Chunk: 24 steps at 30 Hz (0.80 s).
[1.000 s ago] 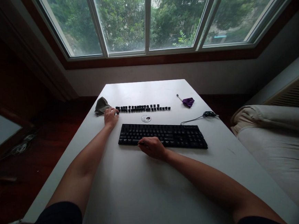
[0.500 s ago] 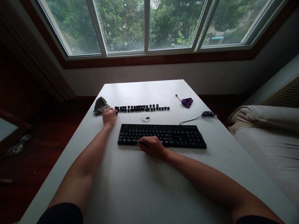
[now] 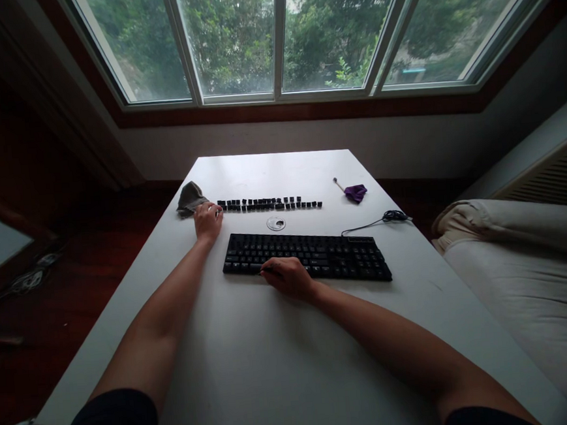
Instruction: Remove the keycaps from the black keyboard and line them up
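Observation:
A black keyboard [image 3: 326,255] lies across the middle of the white table [image 3: 256,359]. Beyond it runs a row of several loose black keycaps [image 3: 273,204]. My left hand [image 3: 207,220] rests at the left end of that row, fingers curled and pinched at the first keycap, right beside a crumpled grey cloth [image 3: 189,198]. My right hand [image 3: 288,277] lies on the keyboard's front edge near its left half, fingers closed with a forefinger pressing on the bottom row of keys. Whether it holds anything is hidden.
A small round white disc [image 3: 275,223] sits between the keycap row and the keyboard. A purple cloth with a thin stick [image 3: 355,192] lies at the far right, and the keyboard's coiled cable [image 3: 394,216] near the right edge. A cushioned seat [image 3: 528,272] stands right of the table.
Both hands stay where they were. Only the view has shifted slightly.

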Available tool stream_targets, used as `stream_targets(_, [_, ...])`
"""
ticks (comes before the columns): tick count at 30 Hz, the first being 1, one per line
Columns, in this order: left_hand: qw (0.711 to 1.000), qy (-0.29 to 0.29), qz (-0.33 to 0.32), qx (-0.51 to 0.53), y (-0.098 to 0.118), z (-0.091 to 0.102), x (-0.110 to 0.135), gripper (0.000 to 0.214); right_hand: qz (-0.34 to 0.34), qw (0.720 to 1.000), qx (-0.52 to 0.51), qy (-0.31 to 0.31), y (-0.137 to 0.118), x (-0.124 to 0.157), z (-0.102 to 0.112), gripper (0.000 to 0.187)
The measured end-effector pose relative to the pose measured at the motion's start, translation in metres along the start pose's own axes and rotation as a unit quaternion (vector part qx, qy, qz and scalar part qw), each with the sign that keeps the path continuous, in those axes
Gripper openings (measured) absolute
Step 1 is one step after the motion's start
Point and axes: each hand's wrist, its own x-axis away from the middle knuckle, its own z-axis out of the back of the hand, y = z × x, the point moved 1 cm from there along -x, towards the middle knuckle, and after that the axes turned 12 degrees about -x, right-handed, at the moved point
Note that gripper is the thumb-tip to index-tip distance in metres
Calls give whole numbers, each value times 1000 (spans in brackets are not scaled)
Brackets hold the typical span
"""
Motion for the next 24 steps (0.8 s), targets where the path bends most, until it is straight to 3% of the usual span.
stream_targets(5, [997, -3, 16, 74, 3, 7, 12, 32, -18, 1000, -14, -6, 0, 1, 0, 15])
stream_targets(9, [969, -112, 37, 215, 4, 11, 27, 36, -52, 998, -32, 9, 1, -1, -4, 17])
stream_targets(14, [925, -222, -21, 308, 25, 18, 49, 33, -83, 995, -51, 17, 1, -10, -14, 17])
stream_targets(18, [918, -209, -29, 336, 33, 25, 57, 29, -107, 993, -43, 12, 0, -18, -20, 19])
stream_targets(24, [909, -218, -16, 355, 13, 35, 60, 31, -142, 987, -76, 4, -4, -28, -32, 22])
